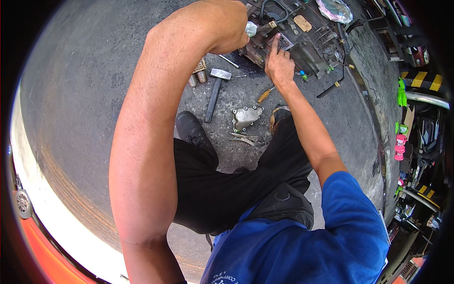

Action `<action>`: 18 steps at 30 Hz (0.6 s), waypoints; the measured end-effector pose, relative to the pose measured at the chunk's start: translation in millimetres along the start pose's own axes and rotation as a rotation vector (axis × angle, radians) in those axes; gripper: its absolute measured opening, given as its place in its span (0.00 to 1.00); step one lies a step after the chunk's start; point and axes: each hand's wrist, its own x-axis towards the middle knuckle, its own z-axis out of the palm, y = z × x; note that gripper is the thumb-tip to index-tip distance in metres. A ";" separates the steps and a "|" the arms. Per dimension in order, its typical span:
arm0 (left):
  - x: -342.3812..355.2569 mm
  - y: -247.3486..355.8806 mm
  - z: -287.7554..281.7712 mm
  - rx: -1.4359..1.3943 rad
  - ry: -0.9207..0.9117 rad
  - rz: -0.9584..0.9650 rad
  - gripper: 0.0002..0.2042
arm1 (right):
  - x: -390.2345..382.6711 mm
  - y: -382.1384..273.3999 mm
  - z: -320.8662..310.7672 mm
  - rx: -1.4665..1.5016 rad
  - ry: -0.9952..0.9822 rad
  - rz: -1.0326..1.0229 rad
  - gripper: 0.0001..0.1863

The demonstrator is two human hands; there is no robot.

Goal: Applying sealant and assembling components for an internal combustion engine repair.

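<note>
At the top, my left hand (227, 28) is curled round a small pale, shiny object (250, 29), mostly hidden by my fingers, beside a dirty metal gearbox-like housing (307, 59). My right hand (280, 66) rests at that housing, index finger stretched onto a square opening, the other fingers loosely bent. Below on the concrete lie a hammer (214, 97) with a black handle, a metal rod (229, 60), an orange-handled screwdriver (263, 97), a bolted metal cover (246, 118) and locking pliers (243, 139). A partly hidden metal part (198, 71) sits behind my left forearm.
Crumpled foil (335, 9) lies at the top right. Along the right are yellow-black striped barriers (423, 80), a metal rail (428, 99), green and pink plastic items (400, 144) and dark clutter. A red vehicle panel (33, 241) shows at lower left. My shoes flank the cover.
</note>
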 end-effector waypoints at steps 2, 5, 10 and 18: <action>-1.1 -0.9 0.4 -0.009 0.019 0.011 0.17 | 0.4 0.4 2.5 -0.028 -0.007 -0.002 0.50; -0.8 -2.4 1.0 -0.009 0.022 0.022 0.17 | -3.1 -1.3 2.8 -0.057 -0.001 -0.044 0.50; 2.0 -4.6 3.6 0.009 0.036 0.037 0.17 | -3.9 0.0 -6.4 0.049 -0.005 -0.020 0.48; 2.0 -3.9 2.3 -0.018 0.030 0.034 0.17 | -2.6 0.4 -5.3 0.003 -0.025 -0.045 0.48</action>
